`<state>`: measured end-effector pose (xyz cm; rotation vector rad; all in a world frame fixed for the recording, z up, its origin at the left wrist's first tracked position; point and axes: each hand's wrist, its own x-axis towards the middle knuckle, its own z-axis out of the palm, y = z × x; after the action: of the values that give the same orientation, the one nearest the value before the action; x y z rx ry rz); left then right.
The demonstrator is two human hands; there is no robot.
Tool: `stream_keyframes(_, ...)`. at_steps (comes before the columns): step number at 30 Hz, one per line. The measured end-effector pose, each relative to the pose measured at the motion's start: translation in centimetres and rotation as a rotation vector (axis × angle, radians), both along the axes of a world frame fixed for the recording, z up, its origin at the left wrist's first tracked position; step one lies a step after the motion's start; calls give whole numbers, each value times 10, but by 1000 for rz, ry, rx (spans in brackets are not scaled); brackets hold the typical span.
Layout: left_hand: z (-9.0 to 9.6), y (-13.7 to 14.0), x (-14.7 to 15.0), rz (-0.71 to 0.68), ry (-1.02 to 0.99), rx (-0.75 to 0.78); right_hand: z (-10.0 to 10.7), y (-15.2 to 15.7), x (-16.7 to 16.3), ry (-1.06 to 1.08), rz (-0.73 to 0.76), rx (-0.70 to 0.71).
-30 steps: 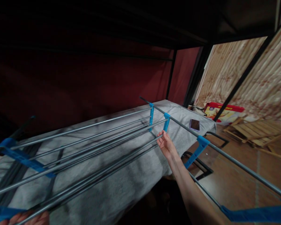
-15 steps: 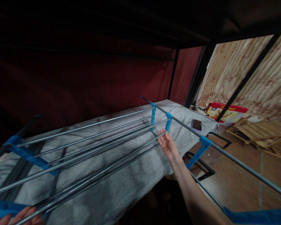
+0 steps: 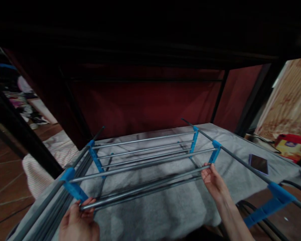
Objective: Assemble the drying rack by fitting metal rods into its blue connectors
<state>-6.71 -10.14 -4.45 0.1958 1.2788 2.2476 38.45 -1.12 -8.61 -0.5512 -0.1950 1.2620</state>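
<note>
A partly assembled rack of grey metal tubes and blue plastic brackets stands over a grey cloth. My left hand [image 3: 79, 219] is closed around the near end of a loose metal tube [image 3: 115, 198], beside the front left blue bracket [image 3: 75, 190]. Pinched in the fingers of my right hand [image 3: 214, 183] is the tube's other end, just below the front right blue bracket [image 3: 215, 152]. Whether either tube end touches its bracket, I cannot tell. Behind it, several crossbars [image 3: 150, 163] span the left and right brackets.
On the left lies a bundle of dark tubes [image 3: 61, 197]. A phone [image 3: 259, 164] rests on the grey cloth [image 3: 165, 204] at right, beyond the long side pole [image 3: 240, 161]. Another blue bracket [image 3: 271, 204] sticks out nearer me. Dark bed-like framing hangs overhead.
My view has swung left, bringing the left hand and the rack's left side fully into sight. The right hand stays at the tube's right end; both hands still hold the tube.
</note>
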Motion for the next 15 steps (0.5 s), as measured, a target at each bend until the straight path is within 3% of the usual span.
stream_keyframes(6, 16, 4, 8, 72, -105, -108, -3, 1, 4, 66, -20, -47)
stream_keyframes(9, 21, 6, 5, 43, -215, -128, -4, 2, 7, 106, -32, -59)
stream_keyframes(15, 17, 7, -2, 22, -326, -146, -1, 1, 8, 158, -49, -59)
